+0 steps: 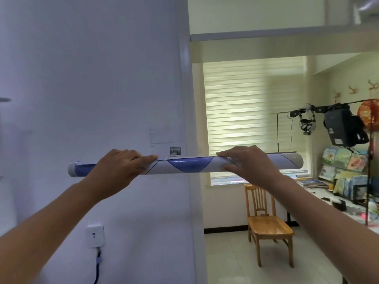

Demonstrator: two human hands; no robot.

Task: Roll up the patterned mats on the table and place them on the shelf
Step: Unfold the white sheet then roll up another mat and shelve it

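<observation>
A rolled-up mat (190, 165), white with blue curved shapes and thin dark lines, is held level in the air in front of a pale wall. My left hand (119, 167) grips the roll near its left end, fingers curled over the top. My right hand (248, 163) grips it right of the middle, fingers wrapped over the top. The roll's right end (295, 160) sticks out past my right hand. No shelf is in view.
A white wall (92, 78) fills the left half, with a socket and cable (95, 235) low down. A wooden chair (266, 220) stands on the tiled floor under a blinded window (252, 107). At right, a cluttered desk (336, 199) holds picture books, with gear hanging above.
</observation>
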